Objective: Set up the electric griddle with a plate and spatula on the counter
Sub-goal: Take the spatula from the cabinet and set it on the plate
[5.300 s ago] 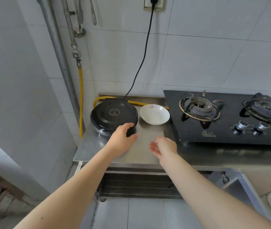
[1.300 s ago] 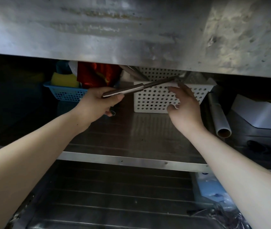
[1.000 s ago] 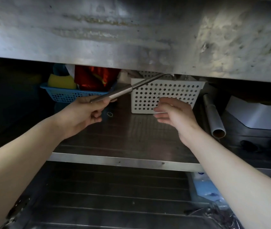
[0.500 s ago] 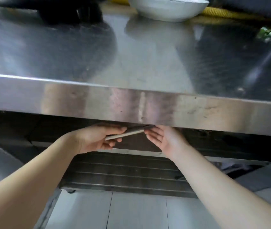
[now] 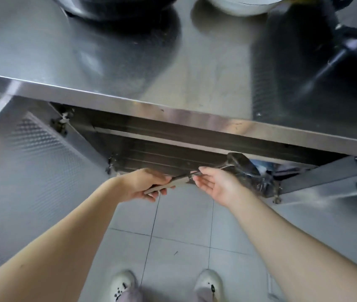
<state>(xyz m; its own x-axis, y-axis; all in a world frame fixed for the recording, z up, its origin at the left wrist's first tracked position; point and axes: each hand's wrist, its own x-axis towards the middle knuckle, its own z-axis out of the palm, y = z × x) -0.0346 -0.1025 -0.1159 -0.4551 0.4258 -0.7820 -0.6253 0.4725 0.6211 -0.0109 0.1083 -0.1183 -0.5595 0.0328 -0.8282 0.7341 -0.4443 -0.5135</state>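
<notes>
Below the steel counter (image 5: 195, 62), left hand (image 5: 142, 184) clamped on slim metal spatula (image 5: 195, 174), right hand (image 5: 214, 184) loose, fingers apart

Person: bare forearms, no sleeves; left hand (image 5: 142, 184), right hand (image 5: 216, 184). White shoes (image 5: 123, 284) with dark markings.

1. The counter (image 5: 195, 68) is bare across its front and middle.
2. The griddle (image 5: 112, 5) and plate (image 5: 243, 5) stand along its far edge.
3. A dark stove (image 5: 325, 62) blocks the right side.
</notes>
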